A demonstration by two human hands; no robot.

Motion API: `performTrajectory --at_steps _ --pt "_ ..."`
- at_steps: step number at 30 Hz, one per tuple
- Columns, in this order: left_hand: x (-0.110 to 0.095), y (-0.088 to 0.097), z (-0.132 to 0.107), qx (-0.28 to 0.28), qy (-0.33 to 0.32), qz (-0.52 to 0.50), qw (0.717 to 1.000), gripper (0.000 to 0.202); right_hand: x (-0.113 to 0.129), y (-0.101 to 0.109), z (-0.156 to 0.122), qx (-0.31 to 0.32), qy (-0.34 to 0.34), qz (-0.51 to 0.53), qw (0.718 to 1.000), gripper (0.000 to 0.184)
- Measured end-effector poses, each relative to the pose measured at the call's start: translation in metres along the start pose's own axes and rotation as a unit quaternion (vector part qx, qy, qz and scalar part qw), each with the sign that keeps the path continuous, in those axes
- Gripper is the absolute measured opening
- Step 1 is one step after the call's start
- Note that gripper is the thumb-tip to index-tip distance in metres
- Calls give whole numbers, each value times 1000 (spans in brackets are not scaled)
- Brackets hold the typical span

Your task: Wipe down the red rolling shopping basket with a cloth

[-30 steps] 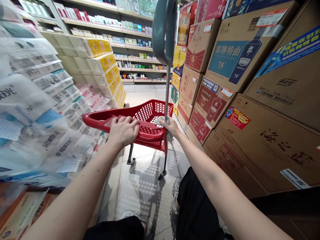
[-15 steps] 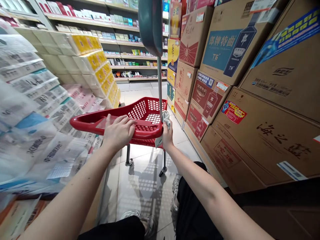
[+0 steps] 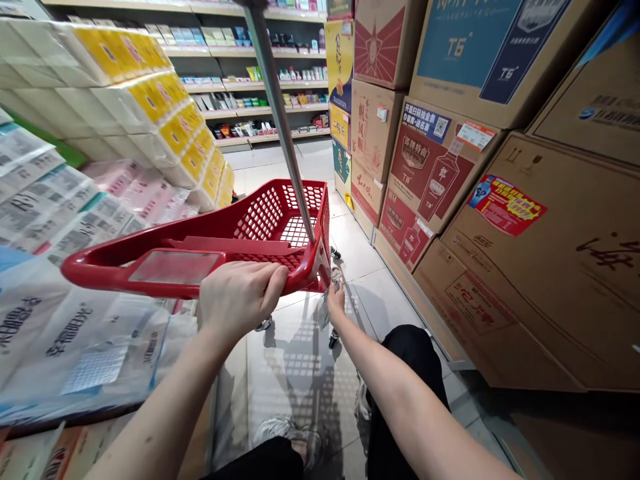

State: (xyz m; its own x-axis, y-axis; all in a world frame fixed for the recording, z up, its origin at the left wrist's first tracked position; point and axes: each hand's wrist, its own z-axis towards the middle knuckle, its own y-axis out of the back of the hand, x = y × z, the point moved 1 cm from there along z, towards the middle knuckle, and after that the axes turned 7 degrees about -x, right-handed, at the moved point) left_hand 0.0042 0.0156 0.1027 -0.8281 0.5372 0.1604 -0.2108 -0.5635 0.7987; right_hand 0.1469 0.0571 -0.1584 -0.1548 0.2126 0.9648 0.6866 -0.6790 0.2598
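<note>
Steadying the red cart [image 3: 235, 245], seemingly against rolling | left hand [image 3: 241, 295] wrapped over its handle [image 3: 173, 288] | right hand [image 3: 335, 297] pinching a pale cloth [image 3: 337, 273] beside the near corner [image 3: 315, 259] | cart on floor [image 3: 364, 288] between cartons [image 3: 440, 163] and packs [image 3: 113, 127]

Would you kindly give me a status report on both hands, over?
Left hand gripping red cart. Right hand holding cloth, just below cart's near right corner. Stacked boxes along right side; wrapped packs along left.
</note>
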Motion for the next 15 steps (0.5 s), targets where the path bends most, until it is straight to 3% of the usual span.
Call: performTrajectory --at_steps 4,8,11,15 --pt "7 -6 3 0 1 2 1000 47 38 -9 10 -8 72 54 996 45" --pt "9 -16 11 -11 16 11 1000 46 82 -12 2 7 146 67 987 47" --pt "8 -24 17 -26 27 14 999 47 87 -3 -3 33 167 67 983 42" --pt "3 -28 24 -35 35 14 999 49 84 31 1 49 129 83 987 45"
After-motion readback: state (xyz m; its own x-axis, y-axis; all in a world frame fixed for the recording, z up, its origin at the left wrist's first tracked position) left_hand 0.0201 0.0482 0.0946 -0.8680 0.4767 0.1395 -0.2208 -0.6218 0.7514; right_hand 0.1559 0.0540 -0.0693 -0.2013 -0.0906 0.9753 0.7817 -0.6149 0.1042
